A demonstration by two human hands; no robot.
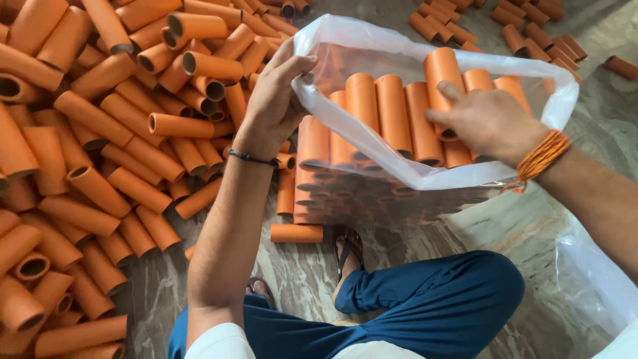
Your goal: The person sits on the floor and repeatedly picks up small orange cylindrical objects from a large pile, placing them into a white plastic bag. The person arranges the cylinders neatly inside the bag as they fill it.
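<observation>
While the left hand (276, 100) pinches the near rim of a clear plastic bag (372, 40), the right hand (488, 119) reaches inside, fingers closed around an upright orange tube (442, 73). Between the hands, more tubes stand in rows in the bag. A loose pile of tubes (100, 153) covers the floor (306, 272) left of the left hand.

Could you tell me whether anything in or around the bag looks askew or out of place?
Mostly tidy. One orange tube under the right hand stands higher than its row in the plastic bag. One stray tube lies on the floor beside the bag.
</observation>
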